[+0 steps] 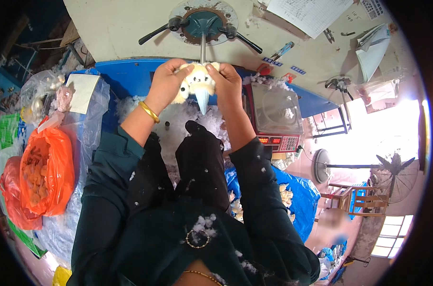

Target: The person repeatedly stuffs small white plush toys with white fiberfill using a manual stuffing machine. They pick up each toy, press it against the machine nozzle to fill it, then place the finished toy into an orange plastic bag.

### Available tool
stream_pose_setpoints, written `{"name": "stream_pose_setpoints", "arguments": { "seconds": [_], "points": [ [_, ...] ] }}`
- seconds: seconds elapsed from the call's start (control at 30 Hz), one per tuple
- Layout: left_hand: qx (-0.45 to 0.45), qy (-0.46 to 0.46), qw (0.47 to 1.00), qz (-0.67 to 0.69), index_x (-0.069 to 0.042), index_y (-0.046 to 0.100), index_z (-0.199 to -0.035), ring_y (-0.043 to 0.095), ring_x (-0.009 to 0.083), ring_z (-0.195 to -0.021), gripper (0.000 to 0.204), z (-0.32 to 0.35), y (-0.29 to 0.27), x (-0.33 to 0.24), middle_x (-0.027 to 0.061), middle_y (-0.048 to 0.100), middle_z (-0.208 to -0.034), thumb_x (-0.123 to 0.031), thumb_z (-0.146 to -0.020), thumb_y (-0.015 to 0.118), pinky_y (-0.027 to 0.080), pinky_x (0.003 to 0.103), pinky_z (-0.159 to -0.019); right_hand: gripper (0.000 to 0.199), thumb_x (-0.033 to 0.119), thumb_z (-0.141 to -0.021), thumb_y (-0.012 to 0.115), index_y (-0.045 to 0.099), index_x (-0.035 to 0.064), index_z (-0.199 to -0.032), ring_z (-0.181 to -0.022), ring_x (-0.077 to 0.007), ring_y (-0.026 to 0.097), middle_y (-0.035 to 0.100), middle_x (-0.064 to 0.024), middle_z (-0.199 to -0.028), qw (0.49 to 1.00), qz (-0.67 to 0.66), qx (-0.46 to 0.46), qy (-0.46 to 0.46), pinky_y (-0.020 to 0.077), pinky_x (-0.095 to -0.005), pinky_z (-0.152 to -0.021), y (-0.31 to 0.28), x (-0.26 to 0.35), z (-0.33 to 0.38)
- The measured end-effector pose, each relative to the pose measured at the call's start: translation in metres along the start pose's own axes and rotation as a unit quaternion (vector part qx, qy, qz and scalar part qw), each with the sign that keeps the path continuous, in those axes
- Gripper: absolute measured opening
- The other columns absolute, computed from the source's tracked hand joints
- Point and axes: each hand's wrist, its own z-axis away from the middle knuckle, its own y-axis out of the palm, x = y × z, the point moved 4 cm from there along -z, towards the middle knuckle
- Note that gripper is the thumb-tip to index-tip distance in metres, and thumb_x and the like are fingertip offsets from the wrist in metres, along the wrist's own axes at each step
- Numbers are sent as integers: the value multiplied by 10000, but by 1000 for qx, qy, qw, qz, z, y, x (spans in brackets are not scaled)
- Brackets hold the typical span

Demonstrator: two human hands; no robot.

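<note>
A small cream plush toy with a stitched face and a pale blue pointed piece hanging from it is held between my two hands at the tip of a metal tube. My left hand, with a gold bangle at its wrist, pinches the toy's left side. On the opposite side, my right hand grips it with the thumb pressed near its ear. The tube comes out of a round machine fitting with two black lever handles. Whether the tube reaches inside the toy is hidden.
White stuffing fluff lies below my hands. At right stands a red weighing scale; farther off are a fan and a blurred person. An orange bag of brown pieces sits at left, a blue sheet with plush pieces at right.
</note>
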Motion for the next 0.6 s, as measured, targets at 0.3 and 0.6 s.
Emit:
{"name": "stream_pose_setpoints", "arguments": {
  "seconds": [0.3,0.6],
  "points": [
    [-49,129,974,-179,3,618,-765,465,96,-549,155,20,3,-4,43,576,-635,-124,-798,701,393,263,-523,67,54,-824,691,626,65,-815,-584,-34,522,633,-2,-742,996,-66,44,49,345,-175,-474,-15,5,9],
    [-48,177,954,-236,1,588,-756,496,119,-602,124,33,-4,-32,44,557,-674,-81,-823,652,407,261,-556,96,46,-813,697,610,82,-799,-566,-34,470,606,10,-718,999,-36,32,3,330,-185,-484,-8,4,23]
  ]
}}
